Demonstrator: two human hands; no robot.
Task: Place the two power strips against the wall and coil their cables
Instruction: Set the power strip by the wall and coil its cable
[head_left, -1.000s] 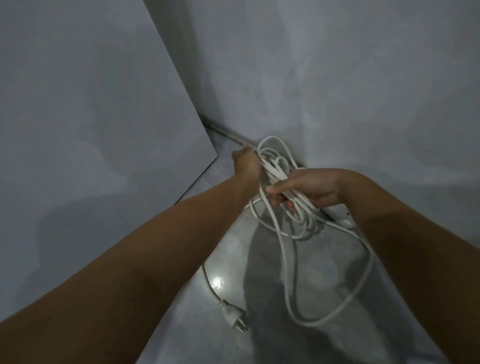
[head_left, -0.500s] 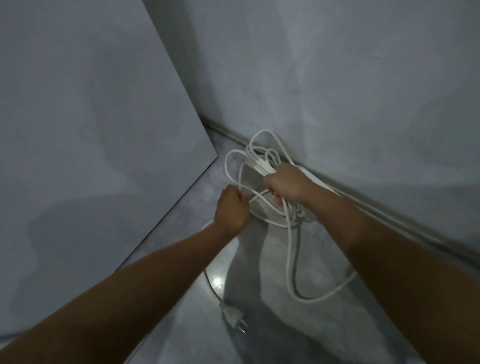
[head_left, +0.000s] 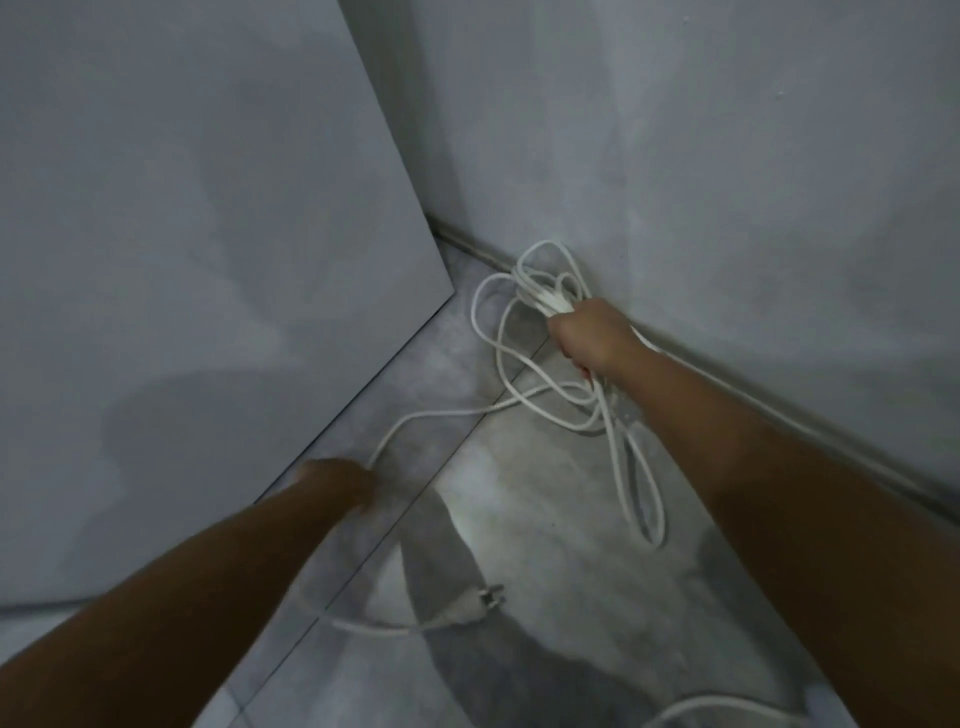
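A white cable (head_left: 535, 397) lies in loose loops on the grey floor near the corner of the wall. My right hand (head_left: 589, 335) grips a bundle of its loops close to the wall (head_left: 701, 182), with more loops hanging down to the floor. My left hand (head_left: 345, 486) is lower left, fingers curled round the free strand of the cable. That strand runs under my left arm to the white plug (head_left: 470, 610) lying on the floor. The power strip itself is hidden behind my right hand and arm.
A large grey panel (head_left: 208, 260) leans on the left, its lower edge on the tiled floor (head_left: 545, 597). A skirting strip (head_left: 779, 415) runs along the wall's base. Another white cable (head_left: 727, 714) curves in at the bottom right.
My left hand has pulled back toward me and to the left, drawing out the free strand. My right hand has stayed on the bundle by the wall. The plug has slid to the right.
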